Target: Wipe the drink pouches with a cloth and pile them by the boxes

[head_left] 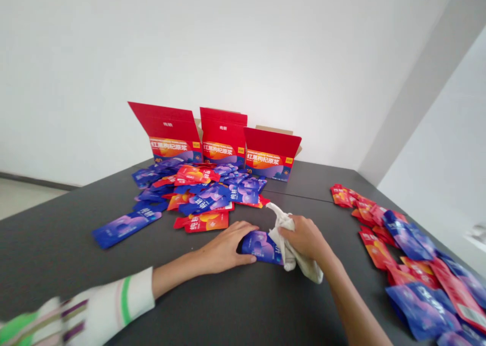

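Note:
A blue pouch (261,247) with a purple print lies on the dark table in front of me. My left hand (232,246) grips its left end between thumb and fingers. In my right hand (306,236) is a crumpled white cloth (290,247), pressed against the right end of the pouch and covering part of it. Just beyond my hands rises a heap of blue and red pouches, with a red pouch (207,221) at its near edge. A single blue pouch (127,227) lies apart to the left of the heap.
Three red boxes with raised lids stand behind the heap: a left box (176,146), a middle box (224,151) and a right box (269,161). Along the table's right side spreads a second group of pouches, including a blue pouch (421,305). A white wall (243,47) closes off the back.

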Tool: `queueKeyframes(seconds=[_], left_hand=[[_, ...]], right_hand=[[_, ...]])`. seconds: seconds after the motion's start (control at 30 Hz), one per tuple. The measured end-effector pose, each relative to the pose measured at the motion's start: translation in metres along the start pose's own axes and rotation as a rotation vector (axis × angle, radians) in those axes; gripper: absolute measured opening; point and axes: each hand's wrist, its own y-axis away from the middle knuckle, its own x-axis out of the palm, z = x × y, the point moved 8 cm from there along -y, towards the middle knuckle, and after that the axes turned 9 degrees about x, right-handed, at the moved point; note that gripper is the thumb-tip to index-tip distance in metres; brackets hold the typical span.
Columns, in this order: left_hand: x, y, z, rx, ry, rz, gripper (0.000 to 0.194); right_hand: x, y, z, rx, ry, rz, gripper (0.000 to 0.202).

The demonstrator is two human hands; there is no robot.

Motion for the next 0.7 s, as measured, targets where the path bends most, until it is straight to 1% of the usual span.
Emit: queueKeyframes(seconds=[0.07,0.13,0.2,0.23,0.33,0.37,0.4,0.43,0.5,0.53,0.57,0.67,0.7], left_hand=[[0.002,-0.003,0.006,-0.027,0.056,-0.020,0.063],[0.004,-0.005,0.010,-0.047,0.095,-0.010,0.057],[0.005,-0.005,0.011,-0.048,0.117,0.012,0.049],[0.006,-0.005,0.011,-0.047,0.117,0.020,0.048],[0.004,-0.005,0.011,-0.060,0.087,0.011,0.053],[0.004,-0.006,0.011,-0.062,0.082,0.004,0.054],[0.004,-0.006,0.010,-0.052,0.087,0.000,0.053],[0.004,-0.007,0.008,-0.032,0.102,0.001,0.051],[0.005,-0.007,0.004,0.011,0.140,0.008,0.043],[0.005,-0.007,0.003,0.019,0.149,0.009,0.042],[0.005,-0.007,0.004,0.013,0.148,0.008,0.044],[0.005,-0.005,0.010,-0.048,0.101,0.009,0.055],[0.005,-0.005,0.011,-0.058,0.093,0.011,0.056]], right_hand=[[0.008,0.010,0.020,-0.067,-0.011,0.026,0.028],[0.017,0.021,0.042,-0.155,-0.010,0.044,0.027],[0.022,0.028,0.055,-0.193,0.017,0.046,0.025],[0.024,0.029,0.057,-0.174,0.036,0.042,0.024],[0.022,0.025,0.046,-0.013,0.118,-0.015,0.022],[0.020,0.025,0.045,0.008,0.137,-0.041,0.022],[0.019,0.025,0.047,-0.009,0.145,-0.058,0.022],[0.019,0.027,0.051,-0.057,0.140,-0.059,0.021],[0.022,0.030,0.062,-0.169,0.108,-0.023,0.020],[0.024,0.030,0.063,-0.189,0.099,0.000,0.020],[0.024,0.029,0.061,-0.168,0.103,0.014,0.020],[0.021,0.021,0.040,0.008,0.168,0.000,0.024],[0.021,0.020,0.037,0.028,0.179,-0.005,0.025]])
